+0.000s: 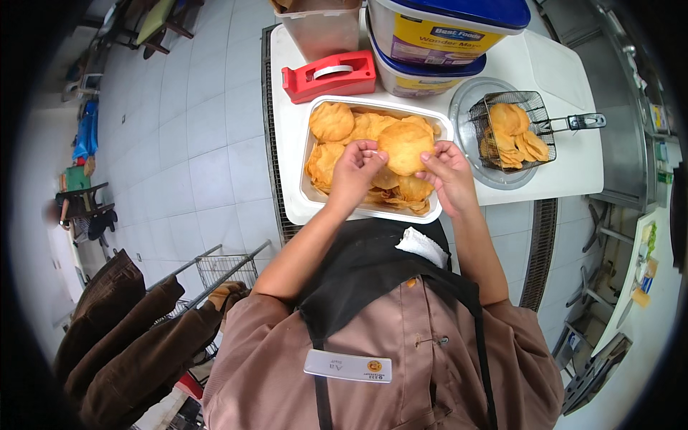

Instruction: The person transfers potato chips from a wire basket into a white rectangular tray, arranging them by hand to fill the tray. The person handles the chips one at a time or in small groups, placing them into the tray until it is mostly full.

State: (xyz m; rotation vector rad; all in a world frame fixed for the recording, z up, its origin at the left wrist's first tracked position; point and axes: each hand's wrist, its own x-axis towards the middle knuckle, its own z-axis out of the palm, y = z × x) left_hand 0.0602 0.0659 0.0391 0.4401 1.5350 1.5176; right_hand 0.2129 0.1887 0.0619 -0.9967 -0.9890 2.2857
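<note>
Between my fingertips a round, golden fried crisp (pixel 406 148) is held above a white plastic tub (pixel 371 214). My left hand (pixel 358 171) pinches its left edge with thumb and fingers; my right hand (pixel 447 174) grips its lower right edge. Similar fried rounds (pixel 331 121) fill the tub below. To the right, a wire fry basket (pixel 539 103) with a metal handle holds several more crisps (pixel 509 119). The basket rests on a round grey lid (pixel 466 115).
Behind the tub, a red tape dispenser (pixel 344 86) sits on the white table (pixel 575 166), beside two stacked blue-lidded mayonnaise tubs (pixel 441 40) and a translucent bin (pixel 322 32). Brown garments (pixel 145 344) hang near a metal rack at lower left. A person is far left.
</note>
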